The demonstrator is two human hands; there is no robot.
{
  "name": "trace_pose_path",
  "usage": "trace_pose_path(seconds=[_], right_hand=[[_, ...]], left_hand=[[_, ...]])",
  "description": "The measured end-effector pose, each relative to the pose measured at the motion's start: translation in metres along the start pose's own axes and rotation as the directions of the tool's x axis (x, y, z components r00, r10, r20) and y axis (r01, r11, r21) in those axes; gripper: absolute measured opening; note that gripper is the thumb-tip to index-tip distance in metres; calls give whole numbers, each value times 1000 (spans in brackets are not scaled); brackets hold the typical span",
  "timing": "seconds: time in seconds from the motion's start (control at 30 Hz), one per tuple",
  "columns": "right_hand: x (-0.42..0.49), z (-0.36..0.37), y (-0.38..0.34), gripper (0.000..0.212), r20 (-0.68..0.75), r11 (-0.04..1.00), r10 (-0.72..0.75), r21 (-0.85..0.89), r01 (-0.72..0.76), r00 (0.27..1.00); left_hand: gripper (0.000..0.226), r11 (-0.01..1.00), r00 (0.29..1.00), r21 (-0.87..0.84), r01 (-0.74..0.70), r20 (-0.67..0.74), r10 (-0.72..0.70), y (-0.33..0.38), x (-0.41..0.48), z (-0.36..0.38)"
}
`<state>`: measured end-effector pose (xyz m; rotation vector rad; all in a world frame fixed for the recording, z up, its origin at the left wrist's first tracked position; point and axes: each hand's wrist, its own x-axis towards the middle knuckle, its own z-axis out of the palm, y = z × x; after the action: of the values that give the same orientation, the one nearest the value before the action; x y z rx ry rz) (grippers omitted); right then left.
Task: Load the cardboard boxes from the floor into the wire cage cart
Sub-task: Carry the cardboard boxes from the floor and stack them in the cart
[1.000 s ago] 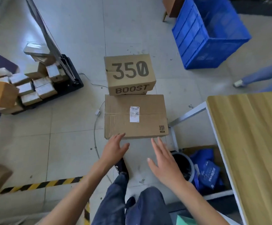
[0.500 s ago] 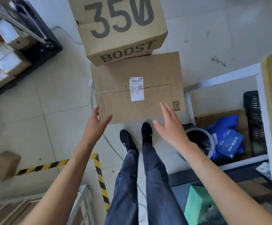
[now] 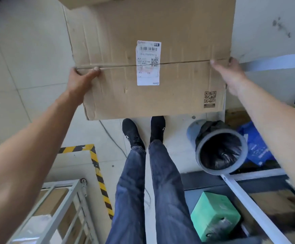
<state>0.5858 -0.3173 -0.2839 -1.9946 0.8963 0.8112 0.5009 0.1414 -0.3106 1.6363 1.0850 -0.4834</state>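
Cardboard box (image 3: pixel 143 55) clamped between your left hand (image 3: pixel 80 80) and right hand (image 3: pixel 231 74) at opposite sides, balanced for lifting toward the wire cage cart (image 3: pixel 62 205) beside you.

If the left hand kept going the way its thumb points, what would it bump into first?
The left hand grips the cardboard box at its side; its thumb points along the top. It would probably reach the white shipping label first.

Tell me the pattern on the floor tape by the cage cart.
Yellow and black diagonal stripes on the floor tape, head view.
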Motion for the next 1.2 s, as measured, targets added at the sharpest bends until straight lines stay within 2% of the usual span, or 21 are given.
trace_pose_path(seconds=[0.07,0.2,0.33,0.43,0.5,0.6,0.7,0.83,0.9,1.0,1.07,1.2], right_hand=[[4,8,5,91,27,998,8,57,-10,1000],[-15,10,22,95,31,994,30,109,-33,999],[-62,7,49,75,63,991,51,121,-59,997],[-108,2,55,95,118,990,96,91,-107,988],[-142,-1,47,94,160,993,93,50,-102,983],[-194,-6,21,74,220,1000,25,9,-28,975],[-251,-9,-21,58,313,998,-52,-8,58,948],[-320,-6,-76,59,379,980,-166,-39,195,910],[-359,-2,-105,49,397,960,-237,-44,276,887],[-429,8,-150,29,445,911,-351,-42,411,824],[-480,20,-178,30,452,842,-451,-69,534,770],[-603,57,-212,31,504,718,-569,-79,691,649]], left_hand=[[68,999,999,-35,-14,-31,13,-6,-1,4],[65,997,996,-74,13,-89,-20,-19,-22,-3],[61,993,990,-47,110,-82,-113,-46,-78,-28],[61,979,970,-58,197,-131,-203,-64,-133,-56],[66,964,953,-65,258,-145,-265,-73,-174,-83],[68,947,921,-86,309,-220,-321,-71,-240,-131],[67,943,889,-138,303,-316,-332,-58,-310,-184],[74,936,839,-207,287,-417,-349,-47,-395,-237],[72,937,809,-233,260,-477,-343,-44,-436,-265],[85,931,775,-314,186,-536,-336,-47,-496,-313],[96,925,745,-357,134,-579,-332,-56,-535,-346],[99,917,605,-382,114,-706,-369,-95,-631,-406]])
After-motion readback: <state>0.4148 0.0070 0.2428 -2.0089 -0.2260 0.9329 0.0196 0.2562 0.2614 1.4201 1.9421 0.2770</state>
